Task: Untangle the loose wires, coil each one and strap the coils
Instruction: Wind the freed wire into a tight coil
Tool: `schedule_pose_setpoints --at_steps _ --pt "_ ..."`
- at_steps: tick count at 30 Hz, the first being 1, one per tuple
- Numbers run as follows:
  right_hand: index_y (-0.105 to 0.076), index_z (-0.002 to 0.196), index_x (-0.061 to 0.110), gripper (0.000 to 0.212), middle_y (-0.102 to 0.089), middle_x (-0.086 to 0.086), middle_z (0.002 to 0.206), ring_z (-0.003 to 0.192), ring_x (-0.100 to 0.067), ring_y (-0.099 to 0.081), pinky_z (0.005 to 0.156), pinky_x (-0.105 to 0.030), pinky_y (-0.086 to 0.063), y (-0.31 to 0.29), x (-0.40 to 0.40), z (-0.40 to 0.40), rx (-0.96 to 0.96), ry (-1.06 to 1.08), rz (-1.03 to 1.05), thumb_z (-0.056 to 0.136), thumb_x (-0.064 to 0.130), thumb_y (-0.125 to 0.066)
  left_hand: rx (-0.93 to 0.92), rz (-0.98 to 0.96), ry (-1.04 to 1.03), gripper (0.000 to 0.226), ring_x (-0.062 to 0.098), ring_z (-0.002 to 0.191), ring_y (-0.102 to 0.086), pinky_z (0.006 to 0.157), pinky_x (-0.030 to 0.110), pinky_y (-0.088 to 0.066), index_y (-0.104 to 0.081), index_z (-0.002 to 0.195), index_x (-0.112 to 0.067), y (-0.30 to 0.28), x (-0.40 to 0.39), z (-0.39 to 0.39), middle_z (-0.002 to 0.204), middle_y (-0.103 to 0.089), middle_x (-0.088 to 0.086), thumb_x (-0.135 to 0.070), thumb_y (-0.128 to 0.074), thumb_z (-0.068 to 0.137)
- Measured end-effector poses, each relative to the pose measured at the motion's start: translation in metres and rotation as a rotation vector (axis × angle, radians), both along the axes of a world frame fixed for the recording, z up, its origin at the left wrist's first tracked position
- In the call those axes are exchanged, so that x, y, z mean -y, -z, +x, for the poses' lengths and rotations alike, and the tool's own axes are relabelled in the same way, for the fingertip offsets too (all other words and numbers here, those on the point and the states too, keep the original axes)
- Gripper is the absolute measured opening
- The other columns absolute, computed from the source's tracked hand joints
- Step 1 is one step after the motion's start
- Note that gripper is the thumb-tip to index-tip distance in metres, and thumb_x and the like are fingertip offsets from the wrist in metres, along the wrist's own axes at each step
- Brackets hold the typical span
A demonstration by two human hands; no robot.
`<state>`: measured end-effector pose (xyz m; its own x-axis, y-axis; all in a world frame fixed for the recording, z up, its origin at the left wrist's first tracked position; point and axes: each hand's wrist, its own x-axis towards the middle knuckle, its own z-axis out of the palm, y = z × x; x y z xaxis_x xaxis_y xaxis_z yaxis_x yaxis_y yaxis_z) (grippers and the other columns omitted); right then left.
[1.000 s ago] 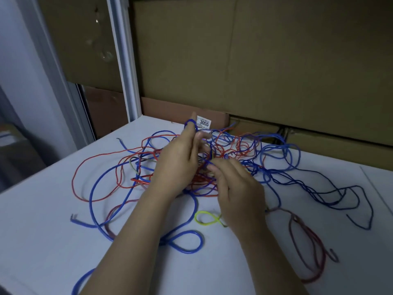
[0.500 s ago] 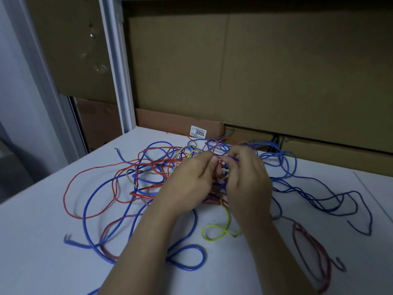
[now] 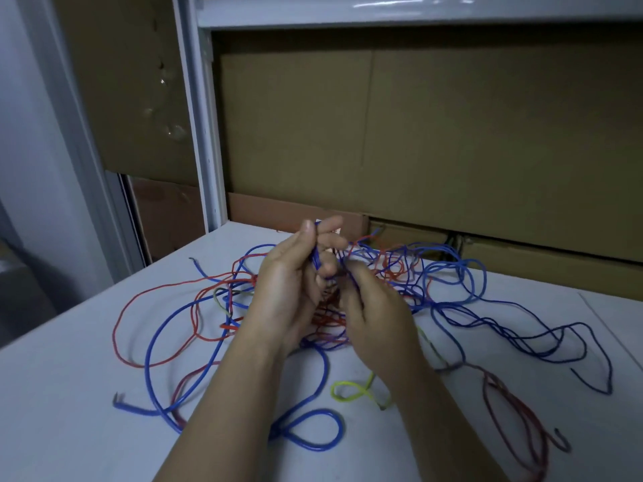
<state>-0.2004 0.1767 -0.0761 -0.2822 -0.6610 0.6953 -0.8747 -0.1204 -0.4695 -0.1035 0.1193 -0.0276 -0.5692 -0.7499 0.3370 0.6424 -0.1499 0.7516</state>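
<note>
A tangle of loose wires (image 3: 393,269) lies spread over the white table (image 3: 62,394): thick blue (image 3: 163,328), red (image 3: 125,314), thin dark blue (image 3: 522,335), a yellow-green loop (image 3: 348,393) and dark red (image 3: 511,405). My left hand (image 3: 292,283) is raised above the middle of the tangle and pinches a thin blue wire (image 3: 316,259) between thumb and fingers. Just to its right and lower, my right hand (image 3: 372,314) curls round strands of the same bundle. What the right fingers hold is partly hidden.
Brown cardboard boxes (image 3: 417,140) stand along the back of the table, close behind the wires. A white metal shelf post (image 3: 201,133) rises at the back left corner. The table's left edge drops off toward a dim floor.
My left hand has lifted a blue wire higher, up in front of the box label. The right hand has dropped lower and nearer to me. The camera tilted up.
</note>
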Motion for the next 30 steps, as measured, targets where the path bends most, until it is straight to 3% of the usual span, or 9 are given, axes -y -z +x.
schedule_pose_setpoints --at_steps 3,5,7,11,14,17,21,26,30 --pt "-0.053 0.073 0.016 0.013 -0.056 -0.001 0.069 0.067 -0.027 -0.055 0.058 -0.034 -0.037 -0.002 -0.001 0.005 -0.206 0.024 -0.024 0.085 0.02 -0.055 -0.053 -0.024 -0.113 0.03 0.002 0.07 -0.066 0.061 0.01 -0.049 -0.057 0.113 -0.002 0.004 0.01 -0.002 0.096 -0.075 -0.003 -0.018 -0.034 0.103" --pt "-0.049 0.066 0.015 0.017 -0.051 0.001 0.07 0.069 -0.024 -0.051 0.06 -0.033 -0.041 0.0 -0.002 0.008 -0.248 -0.036 -0.01 0.08 0.021 -0.053 0.018 -0.1 -0.233 0.024 0.007 0.095 -0.069 0.082 0.015 -0.051 -0.056 0.112 -0.009 0.011 0.012 -0.005 0.109 -0.071 -0.004 -0.014 -0.033 0.104" --pt "-0.056 0.068 0.012 0.016 -0.053 0.0 0.073 0.072 -0.024 -0.051 0.062 -0.036 -0.045 0.003 -0.004 0.005 -0.251 -0.075 -0.039 0.081 0.021 -0.052 0.21 -0.246 -0.401 0.023 0.006 0.099 -0.068 0.09 0.018 -0.05 -0.057 0.102 -0.021 0.015 0.013 -0.006 0.11 -0.069 -0.009 -0.014 -0.035 0.104" --pt "-0.068 0.084 0.01 0.023 -0.056 -0.006 0.074 0.072 -0.028 -0.053 0.066 -0.037 -0.045 0.0 -0.007 -0.005 -0.262 0.021 -0.169 0.09 0.02 -0.049 0.675 -0.743 -0.627 0.02 0.005 0.075 -0.062 0.074 0.026 -0.046 -0.054 0.097 -0.009 0.021 0.011 -0.002 0.084 -0.065 -0.01 -0.016 -0.036 0.103" --pt "-0.069 0.087 0.008 0.03 -0.058 -0.01 0.077 0.072 -0.032 -0.055 0.067 -0.041 -0.045 -0.004 -0.011 -0.008 -0.315 0.165 -0.222 0.093 0.023 -0.043 0.788 -0.969 -0.69 0.016 0.031 0.072 -0.052 0.065 0.042 -0.039 -0.043 0.086 -0.011 0.023 0.003 -0.004 0.074 -0.057 0.006 -0.015 -0.037 0.101" --pt "-0.066 0.089 0.008 0.03 -0.06 -0.011 0.081 0.075 -0.033 -0.057 0.069 -0.044 -0.044 -0.005 -0.013 -0.011 -0.349 0.277 -0.188 0.093 0.025 -0.041 0.878 -1.045 -0.665 0.015 0.039 0.079 -0.051 0.068 0.047 -0.04 -0.04 0.083 -0.015 0.017 -0.004 -0.008 0.081 -0.059 0.016 -0.015 -0.038 0.098" --pt "-0.064 0.091 0.006 0.029 -0.058 -0.012 0.086 0.081 -0.034 -0.057 0.074 -0.04 -0.04 0.002 -0.017 -0.021 -0.288 0.255 -0.183 0.09 0.023 -0.041 0.97 -1.097 -0.591 0.022 0.038 0.082 -0.052 0.064 0.04 -0.035 -0.038 0.08 -0.017 0.018 -0.011 -0.008 0.085 -0.059 0.017 -0.025 -0.038 0.1" --pt "-0.066 0.09 0.009 0.019 -0.054 -0.01 0.096 0.087 -0.023 -0.045 0.079 -0.035 -0.039 0.007 -0.022 -0.028 -0.16 0.255 -0.315 0.084 0.02 -0.052 1.008 -1.132 -0.536 0.037 0.026 0.069 -0.044 0.059 0.038 -0.028 -0.033 0.068 -0.022 0.015 -0.011 -0.002 0.063 -0.042 -0.003 -0.042 -0.041 0.099" --pt "-0.064 0.087 0.008 0.02 -0.058 -0.007 0.087 0.08 -0.024 -0.054 0.072 -0.034 -0.044 0.006 -0.02 -0.026 -0.02 0.138 -0.259 0.086 0.021 -0.048 0.929 -1.103 -0.462 0.043 0.018 0.061 -0.044 0.061 0.034 -0.036 -0.039 0.059 -0.023 0.014 -0.015 -0.004 0.054 -0.043 -0.005 -0.036 -0.044 0.099"
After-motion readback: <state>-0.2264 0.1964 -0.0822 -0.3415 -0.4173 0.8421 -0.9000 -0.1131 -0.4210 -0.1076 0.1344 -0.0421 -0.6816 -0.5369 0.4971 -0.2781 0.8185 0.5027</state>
